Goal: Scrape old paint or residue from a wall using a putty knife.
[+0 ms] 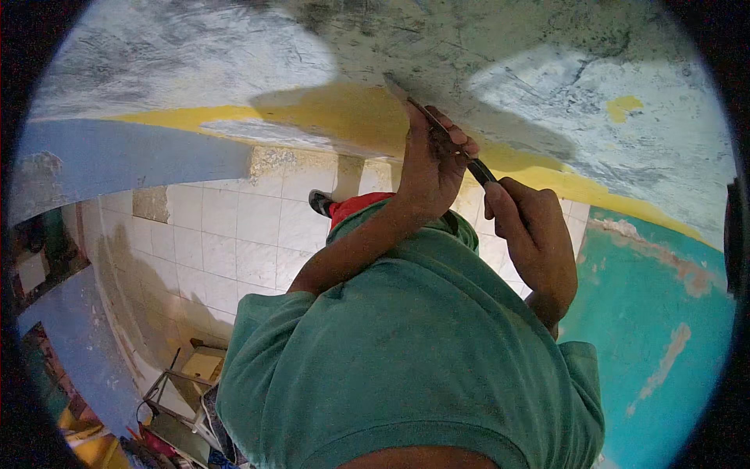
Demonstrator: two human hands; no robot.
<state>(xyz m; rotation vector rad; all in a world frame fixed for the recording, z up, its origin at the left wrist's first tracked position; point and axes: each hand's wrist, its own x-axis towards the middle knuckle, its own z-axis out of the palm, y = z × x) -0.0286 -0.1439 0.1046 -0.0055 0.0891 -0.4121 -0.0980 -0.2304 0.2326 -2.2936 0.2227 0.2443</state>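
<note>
Both my hands are on a long-bladed hand tool, perhaps a knife or scraper, with a dark handle [481, 172]. My right hand [532, 237] grips the handle's rear end, thumb on top. Further forward, the fingers of my left hand [436, 161] curl around the tool near where the blade begins. Its pale blade tip [396, 87] points up and left against the wall [375, 53], which is streaked grey-white above a yellow band [351, 117]. Whether the edge touches the surface, I cannot tell. My shadow falls over that stretch.
White tiles [220, 220] cover the floor below, with a shoe [320, 202] on them. A blue wall [135, 155] lies left; a turquoise one [650, 305] with peeled patches lies right. Behind me at lower left is a metal-framed piece of furniture [170, 398] among clutter.
</note>
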